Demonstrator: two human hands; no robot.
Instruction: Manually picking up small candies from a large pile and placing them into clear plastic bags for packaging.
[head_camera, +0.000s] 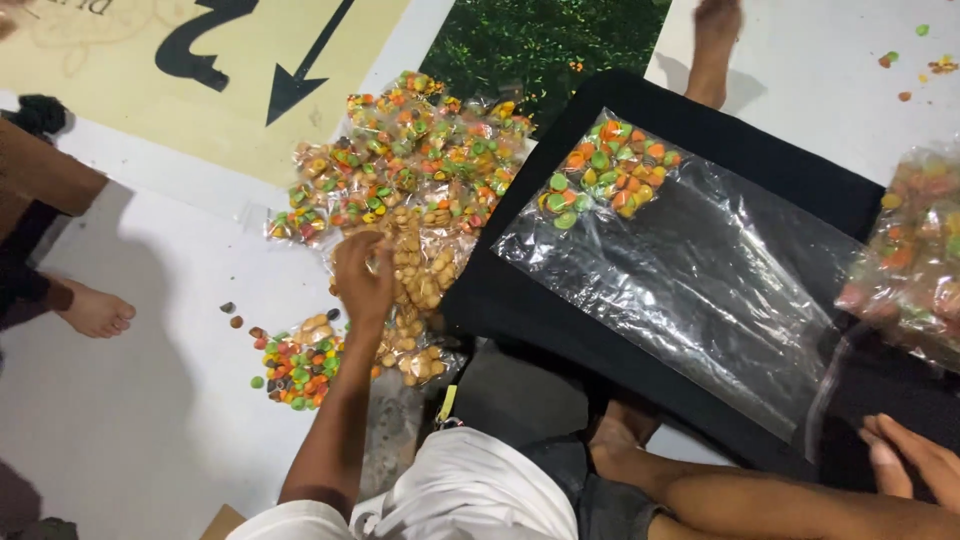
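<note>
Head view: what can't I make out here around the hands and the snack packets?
- Left hand: fingers curl down into the pile of small snack packets, hiding any grip.
- Right hand: cut off by the frame's lower right corner.
- Bag of snacks at right: blurred, cut by the right edge.
- Large clear bag: glare hides its open end.

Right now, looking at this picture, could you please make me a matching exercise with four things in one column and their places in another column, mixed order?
Things:
1. left hand
2. right hand
3. clear plastic bag
4. loose colourful sweets

Places:
A. lying flat on the black board
B. on the pile of small sweet packets
C. on the white floor, lower left of the pile
D. at the bottom right edge, near the board

Pairs: 1-B, 2-D, 3-A, 4-C
</note>
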